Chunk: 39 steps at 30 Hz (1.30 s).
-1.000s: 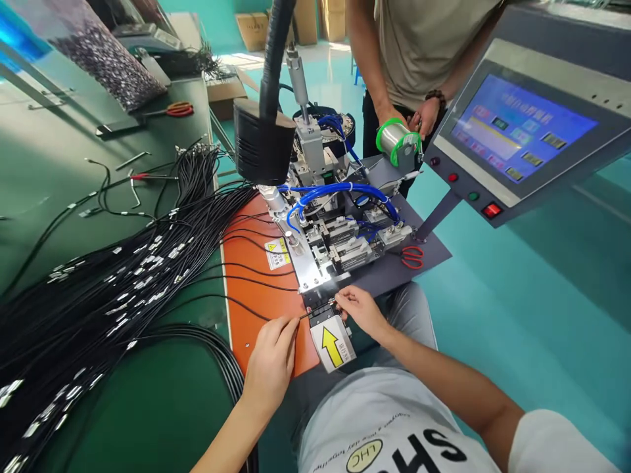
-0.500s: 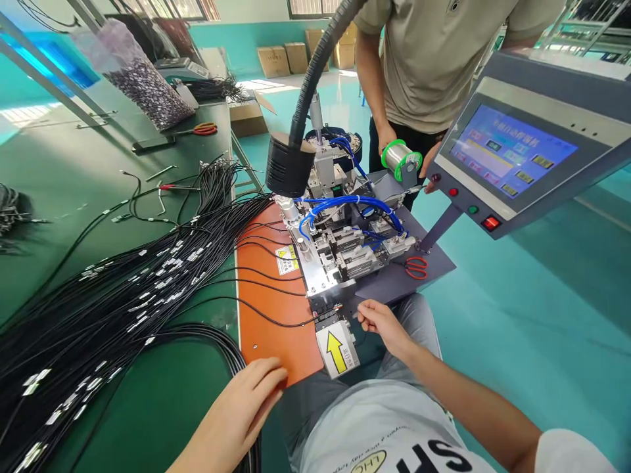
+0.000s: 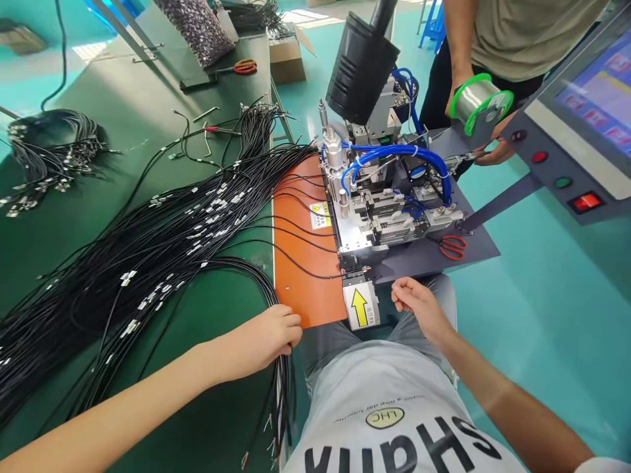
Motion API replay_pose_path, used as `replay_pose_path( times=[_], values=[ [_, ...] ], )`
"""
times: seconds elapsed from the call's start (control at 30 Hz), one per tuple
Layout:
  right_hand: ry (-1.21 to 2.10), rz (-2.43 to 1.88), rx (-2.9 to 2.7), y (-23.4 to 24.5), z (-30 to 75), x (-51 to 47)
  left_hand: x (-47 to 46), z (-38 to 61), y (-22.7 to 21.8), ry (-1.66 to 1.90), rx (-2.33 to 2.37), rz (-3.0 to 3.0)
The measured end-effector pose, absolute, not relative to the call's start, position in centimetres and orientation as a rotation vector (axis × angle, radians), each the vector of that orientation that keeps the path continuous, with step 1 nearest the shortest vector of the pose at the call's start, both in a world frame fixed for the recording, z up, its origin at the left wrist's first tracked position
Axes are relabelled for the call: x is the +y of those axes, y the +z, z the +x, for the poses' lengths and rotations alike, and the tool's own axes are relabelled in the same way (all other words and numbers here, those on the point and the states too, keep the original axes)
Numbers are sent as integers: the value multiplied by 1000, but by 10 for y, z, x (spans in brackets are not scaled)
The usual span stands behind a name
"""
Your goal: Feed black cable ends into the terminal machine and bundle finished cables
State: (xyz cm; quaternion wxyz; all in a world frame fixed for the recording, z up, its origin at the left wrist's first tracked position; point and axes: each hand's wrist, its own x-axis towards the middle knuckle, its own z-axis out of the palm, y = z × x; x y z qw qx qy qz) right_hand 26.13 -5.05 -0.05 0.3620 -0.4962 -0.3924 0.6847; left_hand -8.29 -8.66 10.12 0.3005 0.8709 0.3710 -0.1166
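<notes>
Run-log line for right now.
left hand: over black cables | right hand: loosely curled, apart from arrow-marked block | red scissors: on grey plate

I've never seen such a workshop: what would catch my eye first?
A great spread of black cables sprawls across the green table on the left. Blue tubes arch over the metal machine right of centre; lower down, a yellow arrow sits between the left hand and right hand.

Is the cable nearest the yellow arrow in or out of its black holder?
In: the cable crosses the orange board into the holder, and its tip sticks out on the right.
</notes>
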Motion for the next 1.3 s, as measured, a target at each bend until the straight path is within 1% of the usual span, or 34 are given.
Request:
replay_pose_path(
  times=[0.13, 0.23, 0.37, 0.47, 0.53, 0.6, 0.77, 0.93, 1.1, 1.2, 1.3],
  values=[
    [1736, -1306, -1022, 5, 270, -52, -72, -84, 114, -128, 924, 2186],
    [1711, -1318, -1069, 7, 272, -51, -68, -80, 128, -54, 980, 2190],
    [1677, -1310, -1146, 19, 267, -52, -76, -64, 148, -150, 1054, 2364],
    [1677, -1272, -1215, 31, 261, -53, -89, -48, 152, -251, 964, 2474],
    [1680, -1252, -1258, 38, 257, -55, -95, -40, 149, -275, 862, 2475],
    [1689, -1240, -1296, 42, 253, -57, -95, -34, 142, -229, 891, 2410],
    [1744, -1137, -1396, 42, 243, -65, -86, -17, 116, 40, 1472, 2147],
    [1558, -1066, -1488, 47, 233, -68, -88, 2, 89, 104, 1603, 2249],
    [1325, -1083, -1571, 53, 226, -65, -90, 11, 82, 116, 1585, 2348],
    [1260, -1060, -1601, 53, 225, -65, -86, 21, 82, 331, 1464, 2313],
    [1122, -1045, -1646, 51, 231, -66, -82, 33, 78, 578, 1287, 2222]
  ],
)
